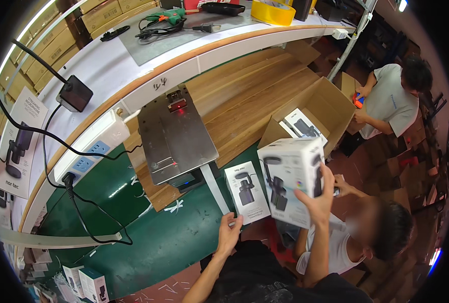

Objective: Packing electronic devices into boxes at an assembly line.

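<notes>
My right hand [319, 199] grips a white printed microphone box [290, 177], raised above the near right side of the bench. Beside it, a second white microphone box [245, 194] lies on the green mat with its picture side up. A pale flat strip [215, 189] runs from a flat metal-topped machine [176, 139] toward me. At the strip's near end my left hand [229, 233] has its fingertips closed on it, close to the lower corner of the lying box.
An open carton [335, 108] with white boxes inside stands at the right. Two co-workers are there, one close by [356, 242], one farther off [391, 96]. A power strip [93, 146] with black cables lines the shelf edge. Yellow tape [272, 12] sits on the shelf.
</notes>
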Motion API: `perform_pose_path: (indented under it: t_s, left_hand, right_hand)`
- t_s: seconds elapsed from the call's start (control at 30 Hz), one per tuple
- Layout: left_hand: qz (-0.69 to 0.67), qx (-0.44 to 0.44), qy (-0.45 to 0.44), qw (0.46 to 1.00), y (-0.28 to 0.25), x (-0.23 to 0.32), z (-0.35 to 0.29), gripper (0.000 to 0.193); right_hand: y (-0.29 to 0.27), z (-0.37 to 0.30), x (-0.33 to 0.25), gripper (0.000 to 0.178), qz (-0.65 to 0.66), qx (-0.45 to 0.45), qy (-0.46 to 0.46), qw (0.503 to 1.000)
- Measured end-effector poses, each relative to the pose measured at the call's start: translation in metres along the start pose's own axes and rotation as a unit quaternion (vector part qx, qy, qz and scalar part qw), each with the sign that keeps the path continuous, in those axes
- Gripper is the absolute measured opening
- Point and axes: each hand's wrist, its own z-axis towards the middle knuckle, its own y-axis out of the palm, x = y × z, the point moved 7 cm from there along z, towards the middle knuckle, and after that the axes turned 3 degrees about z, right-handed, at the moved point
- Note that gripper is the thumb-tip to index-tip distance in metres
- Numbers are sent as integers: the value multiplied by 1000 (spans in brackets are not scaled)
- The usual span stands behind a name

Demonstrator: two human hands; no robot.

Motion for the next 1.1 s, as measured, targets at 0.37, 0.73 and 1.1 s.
perform_pose_path:
  t_s: [0.37,0.73,1.1]
  left_hand:
    - [52,-14,-31,998,39,-71,27,82]
    - [-93,-115,40,988,79,-93,55,35]
    - [-21,287,-25,957,-259,-199,-123,18]
  right_hand:
    - [158,-23,145,68,-274,-162,-49,947]
    - [194,-111,60,63,-223,-302,-153,914]
    - [228,-181,46,7,15,-433,-130,892]
